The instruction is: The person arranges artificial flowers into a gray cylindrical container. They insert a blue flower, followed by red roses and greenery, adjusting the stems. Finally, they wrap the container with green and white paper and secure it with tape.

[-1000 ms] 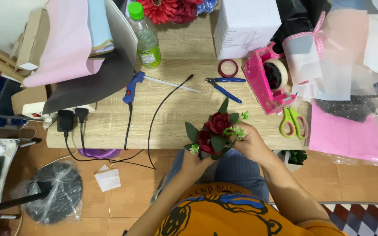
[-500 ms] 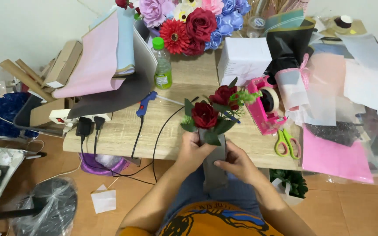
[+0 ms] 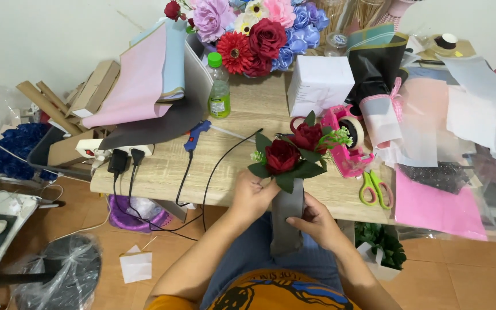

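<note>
A person's left hand (image 3: 254,195) and right hand (image 3: 311,221) are clamping a grey-wrapped rose posy (image 3: 288,158) above the table (image 3: 156,172) edge; a loosening grip could be letting the wrap (image 3: 287,218) unroll.

Single head-worn view, looking steeply down and forward from above the person's lap. Near field: left hand (image 3: 252,196) and right hand (image 3: 312,221), close below the lens. Wooden table (image 3: 156,172) spans mid-frame; wall beyond, floor at lower left.
</note>
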